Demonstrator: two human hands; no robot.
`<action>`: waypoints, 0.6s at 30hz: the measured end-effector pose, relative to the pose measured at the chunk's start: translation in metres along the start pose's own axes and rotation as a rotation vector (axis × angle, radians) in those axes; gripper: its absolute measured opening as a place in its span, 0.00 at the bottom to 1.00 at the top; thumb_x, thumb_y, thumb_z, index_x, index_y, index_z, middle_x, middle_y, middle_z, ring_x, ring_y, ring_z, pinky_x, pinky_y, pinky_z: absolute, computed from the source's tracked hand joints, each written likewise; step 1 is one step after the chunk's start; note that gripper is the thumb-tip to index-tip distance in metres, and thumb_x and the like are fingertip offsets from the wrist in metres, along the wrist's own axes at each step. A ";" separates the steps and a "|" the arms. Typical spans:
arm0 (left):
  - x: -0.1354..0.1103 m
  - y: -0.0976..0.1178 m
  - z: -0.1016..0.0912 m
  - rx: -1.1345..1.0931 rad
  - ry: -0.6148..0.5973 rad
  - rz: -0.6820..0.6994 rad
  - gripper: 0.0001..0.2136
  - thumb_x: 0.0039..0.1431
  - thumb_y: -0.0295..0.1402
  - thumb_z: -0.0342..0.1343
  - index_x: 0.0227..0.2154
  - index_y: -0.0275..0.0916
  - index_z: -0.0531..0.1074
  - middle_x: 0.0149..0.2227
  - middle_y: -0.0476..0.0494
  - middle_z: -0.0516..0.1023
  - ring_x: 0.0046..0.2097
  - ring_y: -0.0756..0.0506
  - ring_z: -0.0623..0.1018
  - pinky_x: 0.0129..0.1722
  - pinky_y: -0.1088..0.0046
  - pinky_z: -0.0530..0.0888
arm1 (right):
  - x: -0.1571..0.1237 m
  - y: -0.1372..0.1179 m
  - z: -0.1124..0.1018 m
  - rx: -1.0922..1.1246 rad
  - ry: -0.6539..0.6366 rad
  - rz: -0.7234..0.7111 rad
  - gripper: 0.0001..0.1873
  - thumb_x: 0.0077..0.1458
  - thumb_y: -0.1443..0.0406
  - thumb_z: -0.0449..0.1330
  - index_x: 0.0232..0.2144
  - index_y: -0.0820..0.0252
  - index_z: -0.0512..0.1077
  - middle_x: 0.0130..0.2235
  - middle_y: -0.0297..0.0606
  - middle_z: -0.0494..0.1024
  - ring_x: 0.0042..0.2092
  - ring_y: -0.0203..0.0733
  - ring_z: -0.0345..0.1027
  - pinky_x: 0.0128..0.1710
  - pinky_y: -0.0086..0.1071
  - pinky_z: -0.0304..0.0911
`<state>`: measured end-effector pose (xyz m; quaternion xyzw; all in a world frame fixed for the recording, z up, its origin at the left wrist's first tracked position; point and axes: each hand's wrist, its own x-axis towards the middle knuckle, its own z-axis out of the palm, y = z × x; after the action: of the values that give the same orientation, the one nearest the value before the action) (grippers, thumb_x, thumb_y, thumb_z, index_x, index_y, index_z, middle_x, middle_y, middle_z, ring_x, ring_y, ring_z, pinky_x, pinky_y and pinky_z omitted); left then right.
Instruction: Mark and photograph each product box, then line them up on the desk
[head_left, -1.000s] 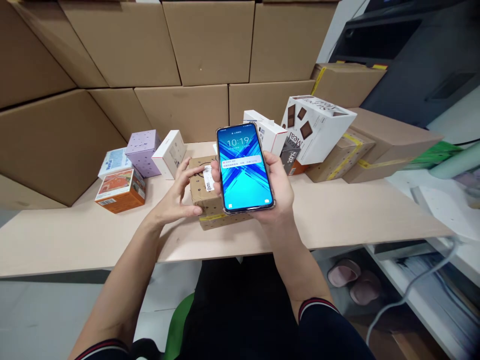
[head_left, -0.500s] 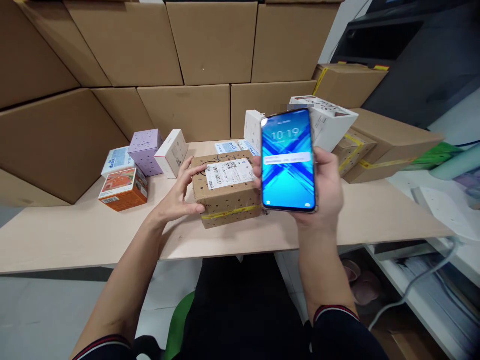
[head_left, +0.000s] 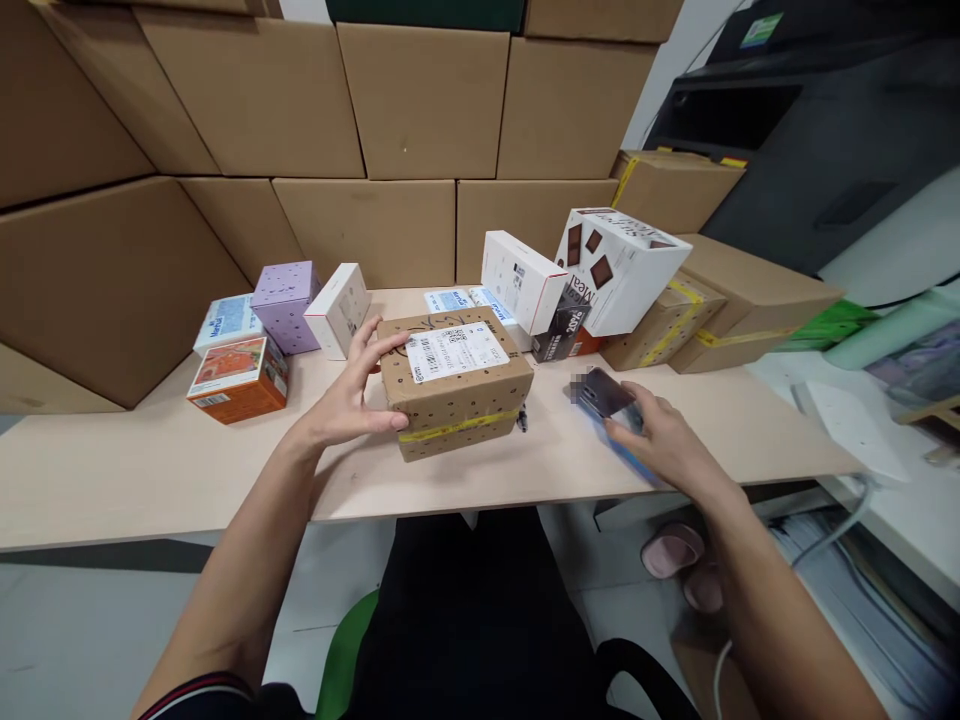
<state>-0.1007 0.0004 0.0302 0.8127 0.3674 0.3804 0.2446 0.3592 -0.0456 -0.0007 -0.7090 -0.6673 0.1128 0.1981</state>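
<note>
My left hand grips the left end of a brown cardboard box, fingers on its top and thumb at the front. A white printed label is on the box's top, and yellow tape runs round its side. To the right, my right hand holds a smartphone by its near end, low over the table. Its back faces up and a blue glow shows under it; whether it touches the table I cannot tell. A small dark object lies beside the box's right end, partly hidden.
On the left stand an orange box, a purple box and a white box. Behind the phone are another white box and a large white meal box. Big cartons wall the back of the table.
My right hand has lowered the phone from in front of me, down and to the right, turning its lit screen face down. My left hand stays on the box.
</note>
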 end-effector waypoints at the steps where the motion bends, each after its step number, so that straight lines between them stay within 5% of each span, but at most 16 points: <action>1: 0.000 0.000 -0.001 0.004 -0.001 0.005 0.50 0.41 0.64 0.70 0.68 0.59 0.61 0.77 0.40 0.37 0.77 0.20 0.37 0.67 0.32 0.62 | 0.001 0.003 0.003 -0.079 -0.009 -0.013 0.41 0.57 0.53 0.58 0.68 0.66 0.63 0.56 0.63 0.76 0.53 0.66 0.73 0.54 0.54 0.67; 6: 0.000 0.002 -0.006 0.014 0.050 0.046 0.45 0.43 0.65 0.68 0.65 0.59 0.66 0.76 0.42 0.41 0.76 0.21 0.46 0.67 0.34 0.65 | 0.006 0.008 0.013 -0.282 -0.023 -0.041 0.39 0.61 0.52 0.55 0.69 0.66 0.62 0.54 0.64 0.77 0.55 0.68 0.72 0.56 0.54 0.64; 12: 0.002 0.011 -0.019 -0.042 0.110 0.077 0.37 0.48 0.64 0.66 0.59 0.53 0.72 0.70 0.40 0.62 0.73 0.26 0.59 0.66 0.41 0.68 | 0.009 0.016 0.018 -0.291 -0.071 -0.079 0.38 0.64 0.50 0.51 0.69 0.66 0.62 0.56 0.58 0.77 0.60 0.65 0.67 0.61 0.51 0.60; 18: -0.008 0.006 -0.049 0.015 0.356 0.029 0.36 0.46 0.66 0.66 0.52 0.49 0.76 0.63 0.50 0.72 0.69 0.29 0.66 0.66 0.44 0.68 | 0.007 0.016 0.022 -0.353 -0.072 -0.079 0.35 0.66 0.51 0.50 0.68 0.66 0.64 0.57 0.61 0.75 0.59 0.63 0.67 0.58 0.50 0.61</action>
<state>-0.1406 -0.0037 0.0598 0.7395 0.3960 0.5191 0.1638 0.3649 -0.0364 -0.0263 -0.7015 -0.7107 0.0113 0.0510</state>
